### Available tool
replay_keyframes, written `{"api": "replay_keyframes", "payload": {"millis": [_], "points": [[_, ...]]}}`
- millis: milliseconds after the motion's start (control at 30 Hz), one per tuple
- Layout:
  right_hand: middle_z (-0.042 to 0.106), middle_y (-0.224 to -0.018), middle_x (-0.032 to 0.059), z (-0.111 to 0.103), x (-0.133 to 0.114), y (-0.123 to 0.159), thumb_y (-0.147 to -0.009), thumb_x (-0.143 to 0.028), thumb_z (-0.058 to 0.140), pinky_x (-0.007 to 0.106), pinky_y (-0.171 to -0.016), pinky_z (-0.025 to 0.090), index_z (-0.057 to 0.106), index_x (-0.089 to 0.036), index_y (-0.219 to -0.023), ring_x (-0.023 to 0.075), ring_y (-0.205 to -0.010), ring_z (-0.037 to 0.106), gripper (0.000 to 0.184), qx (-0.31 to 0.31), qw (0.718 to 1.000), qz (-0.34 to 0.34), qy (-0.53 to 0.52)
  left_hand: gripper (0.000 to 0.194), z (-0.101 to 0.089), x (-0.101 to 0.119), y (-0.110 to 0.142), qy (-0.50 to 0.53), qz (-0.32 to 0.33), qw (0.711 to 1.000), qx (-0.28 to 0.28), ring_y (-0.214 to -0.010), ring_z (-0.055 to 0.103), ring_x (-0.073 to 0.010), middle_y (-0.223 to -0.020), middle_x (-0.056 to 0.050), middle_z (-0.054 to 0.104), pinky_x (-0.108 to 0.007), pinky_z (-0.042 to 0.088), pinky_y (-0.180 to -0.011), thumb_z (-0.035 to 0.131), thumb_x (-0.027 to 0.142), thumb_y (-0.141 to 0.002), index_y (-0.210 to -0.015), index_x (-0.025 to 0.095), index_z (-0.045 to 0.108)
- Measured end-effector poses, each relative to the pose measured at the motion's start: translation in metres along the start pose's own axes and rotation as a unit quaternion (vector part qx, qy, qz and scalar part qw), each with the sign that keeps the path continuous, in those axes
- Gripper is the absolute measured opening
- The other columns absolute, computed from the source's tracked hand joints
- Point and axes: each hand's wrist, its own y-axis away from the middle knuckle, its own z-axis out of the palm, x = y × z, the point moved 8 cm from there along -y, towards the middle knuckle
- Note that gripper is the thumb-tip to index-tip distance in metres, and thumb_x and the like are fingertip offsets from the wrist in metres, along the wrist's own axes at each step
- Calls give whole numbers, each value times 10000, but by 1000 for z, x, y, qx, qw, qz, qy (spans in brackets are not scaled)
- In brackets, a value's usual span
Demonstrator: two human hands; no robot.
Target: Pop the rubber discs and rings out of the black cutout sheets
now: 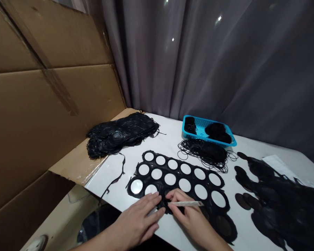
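Note:
A black rubbery sheet (178, 174) with rows of round cut-outs lies on the white table, the tabletop showing through most of them. Its near right circles still look dark and filled. My left hand (138, 221) rests on the sheet's near edge, fingers stretched out and pressing down beside a cut-out. Between thumb and fingers, my right hand (189, 214) pinches a slim whitish stick-like tool (192, 203), held like a pen. The tool's tip points left at the sheet near my left fingertips. Dark material there is bunched, and the exact contact is hidden.
A blue basket (201, 131) holding dark discs stands at the back. Before it lies a tangle of thin black rings (206, 150). Black sheets (120, 134) are stacked back left by a cardboard wall (68, 94). Black discs (282, 198) and white paper (279, 167) lie right.

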Motion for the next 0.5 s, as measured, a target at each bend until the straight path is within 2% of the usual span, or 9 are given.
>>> {"api": "replay_keyframes", "payload": {"millis": [167,333,400,500], "points": [[599,-1056,16,0,1,-1,-985,-205,473,279,-884,453,465,-233,-813,170,-999,593,175,-1,1000,-3,-2,504,2,-4,0,11,-4,999,-32,-1374,474,-306,-1480,-155,491,-450,439,-1123,605,159,-911,-1404,189,504],[590,-1061,19,2,0,-1,-985,-180,467,282,-868,465,448,-233,-808,170,-985,590,186,-7,1000,-15,15,542,3,-2,0,17,-10,999,-41,-1391,451,-311,-1495,-162,466,-453,414,-1142,612,135,-895,-1420,192,490],[588,-1064,30,5,-2,0,-987,-162,453,295,-877,472,463,-234,-838,179,-1001,585,165,-6,999,-31,34,580,3,-4,0,14,-19,999,-45,-1423,398,-336,-1557,-169,377,-488,397,-1147,630,111,-862,-1416,211,494],[595,-1091,60,13,-7,5,-986,-134,419,342,-893,484,501,-233,-952,209,-1022,574,133,-6,994,-81,78,651,4,-7,-2,15,-33,998,-54,-1468,294,-381,-1658,-141,128,-549,353,-1156,660,75,-793,-1399,254,504]]}}
